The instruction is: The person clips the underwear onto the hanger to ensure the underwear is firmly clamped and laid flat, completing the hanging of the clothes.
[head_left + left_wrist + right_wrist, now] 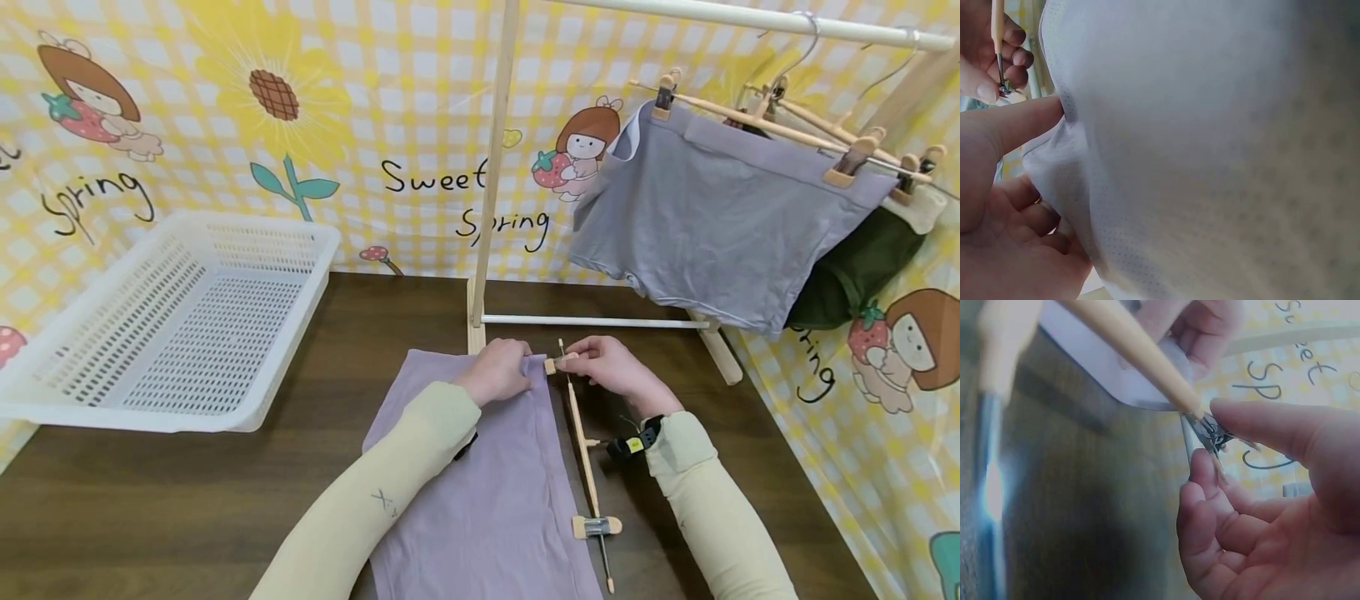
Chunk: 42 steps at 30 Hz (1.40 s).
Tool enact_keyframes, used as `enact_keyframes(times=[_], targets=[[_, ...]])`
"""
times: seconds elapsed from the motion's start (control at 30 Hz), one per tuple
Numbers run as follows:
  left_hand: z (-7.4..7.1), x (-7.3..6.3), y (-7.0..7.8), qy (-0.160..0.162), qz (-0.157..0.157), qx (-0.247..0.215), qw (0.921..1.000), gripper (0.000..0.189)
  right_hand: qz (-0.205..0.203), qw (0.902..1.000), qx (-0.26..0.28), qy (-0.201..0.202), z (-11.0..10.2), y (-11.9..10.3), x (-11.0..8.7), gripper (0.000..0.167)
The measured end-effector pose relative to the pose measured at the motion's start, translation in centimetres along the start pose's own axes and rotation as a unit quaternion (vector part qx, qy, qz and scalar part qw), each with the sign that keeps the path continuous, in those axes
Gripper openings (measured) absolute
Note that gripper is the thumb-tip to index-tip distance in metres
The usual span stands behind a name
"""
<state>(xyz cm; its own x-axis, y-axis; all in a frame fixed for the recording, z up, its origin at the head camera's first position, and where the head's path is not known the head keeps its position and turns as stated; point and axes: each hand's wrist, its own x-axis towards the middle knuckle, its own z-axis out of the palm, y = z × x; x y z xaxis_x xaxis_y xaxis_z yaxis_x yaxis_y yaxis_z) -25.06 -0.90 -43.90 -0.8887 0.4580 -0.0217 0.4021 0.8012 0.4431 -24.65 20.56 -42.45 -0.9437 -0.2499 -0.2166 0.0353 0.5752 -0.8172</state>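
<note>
A lavender garment (487,483) lies spread on the table, its waistband edge along a wooden clip hanger (581,446). With thumb and fingers, my left hand (497,372) pinches the garment's far waistband corner; the left wrist view shows the perforated fabric (1166,156) between them. My right hand (611,365) pinches the hanger's far clip (558,364), whose tip is at that corner. Whether this clip has the cloth in its jaws I cannot tell. The near clip (596,527) meets the waistband edge lower down.
A white plastic basket (296,333) stands on the left of the brown table (187,500). At the back right, a rack (491,167) carries grey shorts (697,217) and a dark green garment (855,267) on clip hangers. A patterned yellow cloth (420,100) hangs behind.
</note>
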Motion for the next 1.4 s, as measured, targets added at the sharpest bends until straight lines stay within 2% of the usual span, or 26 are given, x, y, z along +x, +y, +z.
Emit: enact_keyframes(times=[0.13,0.33,0.53,0.9,1.07,1.23,1.4], targets=[[-0.1,-0.2,-0.1,0.004,0.002,-0.008,1.0,0.035,0.013,0.9997,0.018,0.009,-0.3,0.0,0.1,0.037],[0.0,-0.4,-0.1,0.005,-0.011,-0.021,0.9997,0.038,0.029,0.997,0.068,0.024,-0.4,0.2,0.1,0.03],[0.2,-0.6,-0.1,0.007,-0.015,-0.03,0.9994,0.039,0.05,0.9924,0.111,0.016,-0.5,0.3,-0.1,0.032],[0.4,-0.7,-0.1,0.023,0.001,-0.027,0.9994,0.029,0.051,0.9778,0.203,-0.01,-0.8,0.7,-0.3,0.021],[0.3,-1.0,-0.1,0.023,0.006,-0.027,0.9994,0.031,0.063,0.9675,0.244,-0.016,-0.9,0.8,-0.3,0.023],[0.3,-1.1,-0.3,0.012,0.011,-0.035,0.9992,0.036,0.073,0.9637,0.256,-0.019,-0.7,1.2,-0.4,0.032],[0.4,-1.1,-0.9,0.018,0.034,-0.084,0.9957,0.024,0.059,0.9669,0.248,-0.003,-0.3,1.4,-0.8,0.032]])
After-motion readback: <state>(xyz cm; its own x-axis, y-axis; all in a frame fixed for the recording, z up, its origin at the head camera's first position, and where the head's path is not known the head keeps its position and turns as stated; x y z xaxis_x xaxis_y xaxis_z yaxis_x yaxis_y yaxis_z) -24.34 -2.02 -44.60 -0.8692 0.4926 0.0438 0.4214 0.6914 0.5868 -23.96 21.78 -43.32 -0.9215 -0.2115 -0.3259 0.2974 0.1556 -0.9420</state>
